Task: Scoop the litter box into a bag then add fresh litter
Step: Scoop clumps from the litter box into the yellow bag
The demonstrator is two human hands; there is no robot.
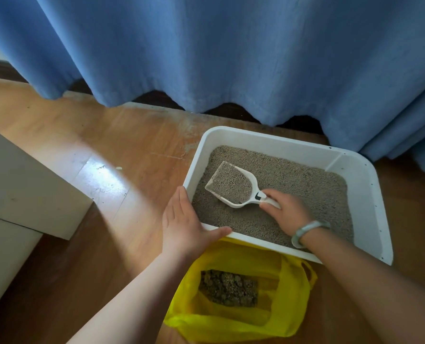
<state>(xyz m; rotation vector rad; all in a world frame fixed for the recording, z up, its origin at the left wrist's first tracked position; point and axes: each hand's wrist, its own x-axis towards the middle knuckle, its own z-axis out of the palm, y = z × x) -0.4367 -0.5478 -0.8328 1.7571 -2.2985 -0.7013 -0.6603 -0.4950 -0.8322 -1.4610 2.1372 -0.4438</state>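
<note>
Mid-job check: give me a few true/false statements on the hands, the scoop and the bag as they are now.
1. The right hand grips the scoop by its handle. True.
2. The scoop is empty. False: its bowl holds litter.
3. The left hand rests on the near-left corner of the litter box. True.
4. The yellow bag has nothing in it. False: dark clumps lie inside.
5. The bag sits behind the box, by the curtain. False: it lies on the box's near side, towards the person.
</note>
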